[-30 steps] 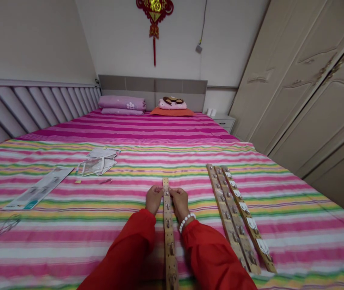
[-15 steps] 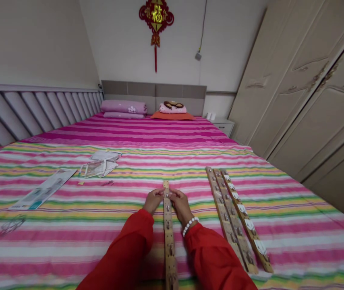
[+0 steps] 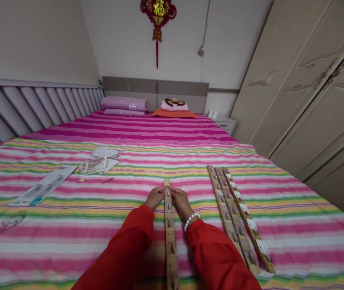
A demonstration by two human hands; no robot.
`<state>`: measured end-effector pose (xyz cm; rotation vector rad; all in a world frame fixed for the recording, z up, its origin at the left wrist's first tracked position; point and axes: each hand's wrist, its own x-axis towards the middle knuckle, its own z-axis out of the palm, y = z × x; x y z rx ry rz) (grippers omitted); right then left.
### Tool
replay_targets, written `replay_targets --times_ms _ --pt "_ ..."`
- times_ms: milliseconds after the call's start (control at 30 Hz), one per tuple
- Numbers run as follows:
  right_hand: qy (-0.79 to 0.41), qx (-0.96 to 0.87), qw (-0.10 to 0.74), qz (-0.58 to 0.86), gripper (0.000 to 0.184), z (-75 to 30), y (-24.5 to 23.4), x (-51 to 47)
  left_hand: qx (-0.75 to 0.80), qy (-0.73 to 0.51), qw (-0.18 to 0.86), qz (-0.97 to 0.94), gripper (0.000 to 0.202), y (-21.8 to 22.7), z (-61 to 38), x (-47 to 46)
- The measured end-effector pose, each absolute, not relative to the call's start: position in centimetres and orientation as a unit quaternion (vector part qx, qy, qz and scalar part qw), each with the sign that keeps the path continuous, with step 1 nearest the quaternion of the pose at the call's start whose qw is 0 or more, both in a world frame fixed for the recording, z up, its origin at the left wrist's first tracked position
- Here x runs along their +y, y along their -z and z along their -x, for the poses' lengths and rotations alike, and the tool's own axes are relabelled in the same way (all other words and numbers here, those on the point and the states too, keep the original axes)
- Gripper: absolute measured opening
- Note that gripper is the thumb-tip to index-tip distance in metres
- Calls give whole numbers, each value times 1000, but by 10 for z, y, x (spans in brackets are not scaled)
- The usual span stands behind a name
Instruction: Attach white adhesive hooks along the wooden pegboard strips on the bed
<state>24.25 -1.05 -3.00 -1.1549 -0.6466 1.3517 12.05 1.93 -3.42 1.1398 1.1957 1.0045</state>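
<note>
Meeting over the far end of a wooden hook strip (image 3: 170,234), the fingertips of the left hand (image 3: 155,197) and right hand (image 3: 181,201) come together in the head view, one hand on either side of the wood. The fingers of both are drawn in and touch the strip just beyond its farthest metal hook; whether they grip the wood itself or a small part on it, I cannot tell. This strip lies lengthwise on the striped bedspread (image 3: 69,250), between the two red sleeves, with its row of hooks facing up. To the right, well apart from the hands, three more strips lie side by side: a left strip (image 3: 223,205) and a middle strip (image 3: 235,214) with metal hooks, and a right strip (image 3: 248,221) bearing white looped pieces. To the left lies a long flat package (image 3: 43,187) with hook-like shapes along its face; whether these are real items inside or printed is unclear. Beyond it is a loose pile of flat packets (image 3: 102,163), their contents too blurred to name. A tangled wiry bundle (image 3: 14,220) lies nearer, below the package. Past the bed, the drawer of a white nightstand (image 3: 224,124) is pushed in, with two white rolls (image 3: 212,114) on top, and the wardrobe (image 3: 295,100) doors at right appear closed.
</note>
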Motion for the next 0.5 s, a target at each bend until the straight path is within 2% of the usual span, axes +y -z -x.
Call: replay_targets --times_ms 233,367,500 --pt "-544 -368 571 493 30 -244 37 -3 531 -417 552 -490 47 36 -122 22" --pt "-585 -356 544 485 38 -247 34 -7 532 -419 565 -471 49 33 -121 21" --pt "-607 -353 517 490 53 -253 28 -13 525 -419 588 -450 51 31 -121 20"
